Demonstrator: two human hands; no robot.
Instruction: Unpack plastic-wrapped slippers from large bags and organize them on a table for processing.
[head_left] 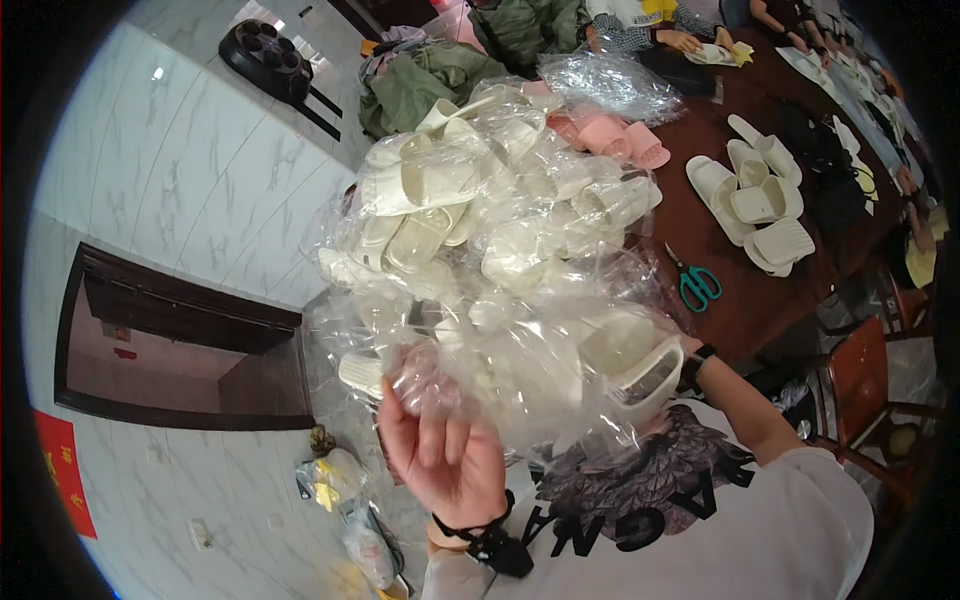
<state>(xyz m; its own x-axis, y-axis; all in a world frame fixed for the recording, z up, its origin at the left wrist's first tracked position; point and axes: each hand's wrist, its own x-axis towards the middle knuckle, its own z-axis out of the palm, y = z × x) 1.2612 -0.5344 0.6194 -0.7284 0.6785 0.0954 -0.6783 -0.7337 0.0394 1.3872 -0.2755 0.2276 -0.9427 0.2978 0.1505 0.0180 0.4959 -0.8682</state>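
Note:
My left hand (pixel 445 450) is closed, its fingers curled on the film of a clear plastic bag (pixel 520 375) that stretches across in front of me. At the bag's right end lies a pair of white slippers (pixel 632 360), seen through the plastic. My right hand (pixel 690 346) is against that end beside the slippers, and its fingers are hidden behind them and the film. Just beyond both hands rises a big heap of white slippers (pixel 430 235), many of them wrapped in clear plastic.
Teal-handled scissors (pixel 699 287) and several loose white slippers (pixel 765 200) lie on the brown tabletop (pixel 740 325) to the right. Pink slippers (pixel 612 137) and green sacks (pixel 425 85) are farther back. Other people's hands (pixel 680 42) work at the far side. A wooden chair (pixel 858 375) stands right.

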